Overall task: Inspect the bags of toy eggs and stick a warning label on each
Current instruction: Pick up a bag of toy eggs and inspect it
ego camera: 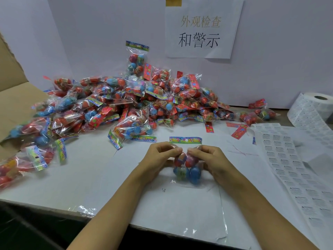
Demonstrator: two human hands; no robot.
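Note:
A clear bag of toy eggs (186,173) with a colourful header card lies in the middle of the white table (100,175), holding red and blue eggs. My left hand (158,159) pinches the bag's upper left part, and my right hand (210,159) pinches its upper right part, fingertips nearly meeting above the eggs. A strip of white warning labels (292,170) runs down the table's right side from a label roll (313,109) at the back right.
A big heap of egg bags (126,105) fills the back and left of the table, spilling into an open cardboard box (16,98) at the left. A paper sign (201,29) hangs on the white back wall. The table's front edge lies close below my forearms.

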